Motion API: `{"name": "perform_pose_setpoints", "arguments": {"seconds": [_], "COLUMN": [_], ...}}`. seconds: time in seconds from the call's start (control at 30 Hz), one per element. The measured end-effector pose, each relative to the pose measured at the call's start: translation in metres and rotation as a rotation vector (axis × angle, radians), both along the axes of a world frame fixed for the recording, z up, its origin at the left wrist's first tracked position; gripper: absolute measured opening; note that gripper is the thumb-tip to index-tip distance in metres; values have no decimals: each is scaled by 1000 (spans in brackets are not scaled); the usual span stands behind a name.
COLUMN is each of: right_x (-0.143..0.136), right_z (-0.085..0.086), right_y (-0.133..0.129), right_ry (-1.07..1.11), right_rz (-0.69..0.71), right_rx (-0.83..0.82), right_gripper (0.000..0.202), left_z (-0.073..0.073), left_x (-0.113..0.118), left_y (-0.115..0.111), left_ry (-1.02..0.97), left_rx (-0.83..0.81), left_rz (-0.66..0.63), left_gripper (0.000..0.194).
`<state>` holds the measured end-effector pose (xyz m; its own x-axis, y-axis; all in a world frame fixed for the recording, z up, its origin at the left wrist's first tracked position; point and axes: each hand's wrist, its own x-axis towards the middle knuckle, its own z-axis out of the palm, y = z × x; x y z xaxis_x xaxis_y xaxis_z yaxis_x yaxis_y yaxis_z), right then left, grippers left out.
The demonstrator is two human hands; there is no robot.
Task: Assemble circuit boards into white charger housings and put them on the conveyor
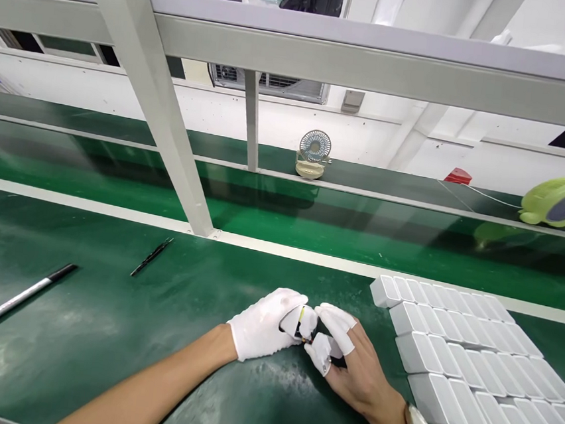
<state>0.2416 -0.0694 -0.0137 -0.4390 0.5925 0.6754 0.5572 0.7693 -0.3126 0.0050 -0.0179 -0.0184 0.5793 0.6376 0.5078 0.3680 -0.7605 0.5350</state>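
Note:
My left hand, in a white glove, is closed around a small white-and-black part with a yellow-green strip. What kind of part it is cannot be made out. My right hand wears white covers on its fingertips and a wristwatch at the wrist. Its fingers are bent and pinch at the right side of the same part, so the two hands nearly meet just above the green table. A dark piece shows beneath the right fingers. Much of the held part is hidden by both hands.
Rows of white plastic boxes stand to the right. A marker pen and black tweezers lie left. A metal post rises from the table's back edge. Beyond are a small fan and a green fan.

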Motion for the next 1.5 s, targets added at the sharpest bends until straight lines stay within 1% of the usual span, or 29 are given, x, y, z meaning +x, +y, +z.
{"name": "perform_pose_setpoints", "arguments": {"seconds": [0.07, 0.1, 0.13, 0.17, 0.2, 0.27, 0.3, 0.33, 0.43, 0.5, 0.57, 0.73, 0.83, 0.97, 1.1, 1.27, 1.4, 1.5], "right_x": [-1, -1, 0, 1, 2, 5, 6, 6, 2, -2, -4, -3, -2, -2, -2, -2, -1, -1], "right_z": [4, 7, 9, 10, 11, 11, 10, 9, 3, 0, -2, 4, 8, 7, 4, 6, 6, 3], "right_y": [0, -1, -1, -1, -2, -2, -2, -2, 1, 2, 3, 2, 1, 2, 1, 1, 3, 5], "right_ry": [52, 76, 93, 104, 110, 118, 124, 127, 84, 44, 24, -17, -42, -5, 13, 0, -41, -28], "right_rz": [-14, -17, -12, 0, 13, 23, 18, 9, 1, 14, 32, 68, 67, 84, 97, 88, 101, 106], "right_rx": [21, 30, 35, 32, 20, -27, -52, -76, -139, -148, -123, -71, -80, -126, -184, -249, -259, -233], "right_gripper": [71, 71, 72, 71, 69, 60, 55, 52, 54, 55, 54, 51, 49, 51, 51, 46, 42, 42], "left_z": [-2, -1, 1, 5, 9, 21, 26, 31, 39, 39, 37, 34, 34, 35, 36, 36, 35, 35], "left_x": [-1, -1, -1, -1, -1, -1, -1, -1, -2, -4, -5, -7, -8, -9, -8, -7, -4, -3], "left_y": [-4, -5, -7, -8, -8, -8, -7, -5, -1, 1, 2, 4, 6, 9, 10, 9, 8, 7], "left_ry": [56, 75, 83, 85, 80, 62, 55, 46, 9, -20, -53, -100, -139, -187, -201, -167, -185, -248], "left_rx": [-77, -110, -144, -182, -225, -335, -393, -445, -575, -648, -703, -824, -921, -1035, -1083, -1062, -1121, -1157], "left_rz": [5, -12, -33, -55, -72, -60, -47, -40, -37, -36, -25, 15, -13, -52, -48, -23, 4, -16], "left_gripper": [79, 80, 77, 68, 55, 31, 25, 24, 28, 29, 32, 41, 44, 47, 48, 46, 50, 49]}}
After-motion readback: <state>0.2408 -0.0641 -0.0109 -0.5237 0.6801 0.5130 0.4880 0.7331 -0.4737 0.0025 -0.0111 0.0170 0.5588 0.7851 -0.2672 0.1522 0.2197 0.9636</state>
